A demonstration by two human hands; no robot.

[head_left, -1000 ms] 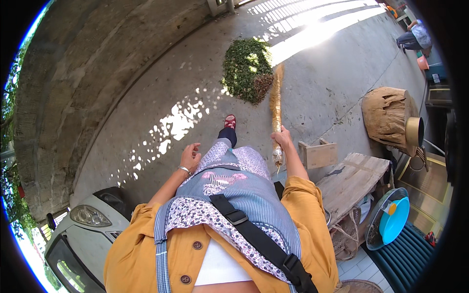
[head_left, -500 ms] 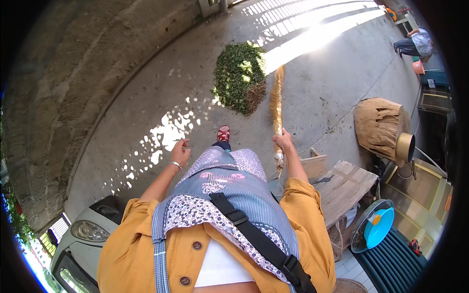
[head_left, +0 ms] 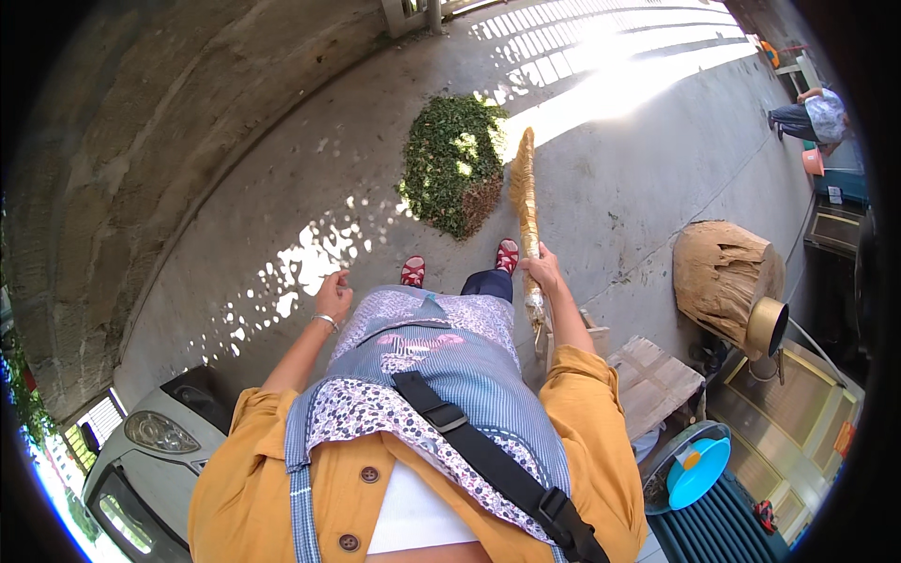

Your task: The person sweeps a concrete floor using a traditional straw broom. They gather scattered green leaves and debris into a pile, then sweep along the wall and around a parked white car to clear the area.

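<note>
One broom (head_left: 526, 197) and two bare hands: the right hand (head_left: 542, 269) has its grip closed round the handle, while the left hand (head_left: 333, 296) hangs beside the apron (head_left: 413, 328), fingers half curled, nothing visible in them. The bristles point away from the person, just beside the right edge of one leaf pile (head_left: 450, 159) — green, with one brown patch; whether they touch the floor (head_left: 619, 178), I cannot tell. Two red shoes (head_left: 507, 255) stand near the pile's lower edge. Leftward, a strip of floor runs to the foot of one wall (head_left: 141, 113); rightward, a wider stretch reaches one stump (head_left: 718, 277) — well apart from the broom. One wooden bench (head_left: 657, 385) and one blue basin (head_left: 699, 474) bound the lower right.
</note>
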